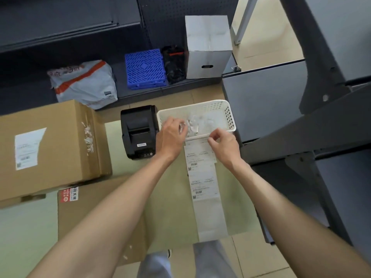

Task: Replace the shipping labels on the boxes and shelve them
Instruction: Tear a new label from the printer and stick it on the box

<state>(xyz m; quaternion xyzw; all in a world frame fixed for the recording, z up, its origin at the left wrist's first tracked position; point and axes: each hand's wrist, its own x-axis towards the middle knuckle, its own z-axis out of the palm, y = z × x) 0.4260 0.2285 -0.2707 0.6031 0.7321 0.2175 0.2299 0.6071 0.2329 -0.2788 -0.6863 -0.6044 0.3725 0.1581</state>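
A long strip of printed shipping labels hangs down from the front rim of a white plastic basket. My right hand pinches the strip's top edge at the basket rim. My left hand reaches over the basket's left rim, its fingers curled around crumpled white paper lying in the basket. A black label printer stands just left of the basket. At the left sits a large cardboard box with a white label, stacked partly on another cardboard box beneath my arms.
A dark low shelf at the back holds a grey mailer bag, a blue plastic grid, a black bag and a white carton. Dark metal shelving stands at the right. My legs show at the bottom.
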